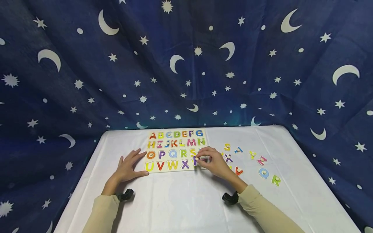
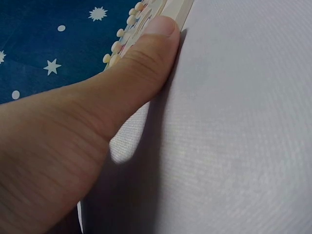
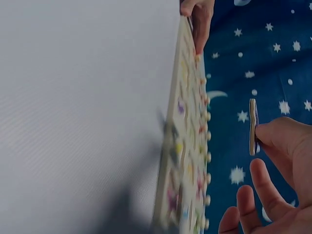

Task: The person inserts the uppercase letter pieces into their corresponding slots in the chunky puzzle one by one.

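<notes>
A wooden alphabet puzzle board (image 1: 166, 160) lies on the white-covered table. Knobbed letters sit in its top two rows, while the lower rows show coloured letter shapes without knobs. My left hand (image 1: 128, 167) rests at the board's left side, fingers spread and thumb (image 2: 158, 41) against the near corner. Over the board's lower right part, my right hand (image 1: 215, 162) pinches a purple letter P piece (image 1: 195, 160) by its knob between thumb and forefinger. The right wrist view shows this piece (image 3: 253, 126) edge-on, raised above the board, with the other fingers loosely extended.
Loose letters lie right of the board: a yellow S (image 1: 227, 147), blue T (image 1: 238, 149), yellow Y (image 1: 252, 155), pink Z (image 1: 262, 160), blue Q (image 1: 263, 173), green R (image 1: 276, 180), purple X (image 1: 228, 158) and red V (image 1: 238, 171). My right hand partly hides other pieces. A starry curtain (image 1: 186, 81) hangs behind.
</notes>
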A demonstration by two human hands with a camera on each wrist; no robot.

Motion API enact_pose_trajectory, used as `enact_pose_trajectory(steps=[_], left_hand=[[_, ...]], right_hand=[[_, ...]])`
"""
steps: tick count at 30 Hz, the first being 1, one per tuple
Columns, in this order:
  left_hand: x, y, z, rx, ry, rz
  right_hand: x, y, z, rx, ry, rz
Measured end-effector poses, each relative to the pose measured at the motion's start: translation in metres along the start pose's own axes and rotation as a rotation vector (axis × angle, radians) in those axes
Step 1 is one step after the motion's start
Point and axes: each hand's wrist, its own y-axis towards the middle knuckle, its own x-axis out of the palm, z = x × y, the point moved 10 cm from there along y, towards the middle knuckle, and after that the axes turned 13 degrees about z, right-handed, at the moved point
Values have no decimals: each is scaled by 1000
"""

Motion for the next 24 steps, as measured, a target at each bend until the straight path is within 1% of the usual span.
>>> enact_pose_trajectory(steps=[4,8,10,15,17,21,24], left_hand=[[0,0,0,-1,7,-4],[0,0,-1,0,7,0],[0,-1,-1,1,5,3],[1,-2,-2,10,4,6],[2,-2,-2,15,5,7],[1,-1,-3,23,11,10],[0,-1,-2,29,10,13]], right_hand=[[31,17,-8,1,17,-30],[62,33,-18,-33,25,-44],[78,40,-20,-37,23,-44],[115,53,-21,-6,-9,-51],[129,57,-23,-9,-34,-53],[148,64,-27,-34,-78,-40],[158,68,-26,-42,-130,-51]])
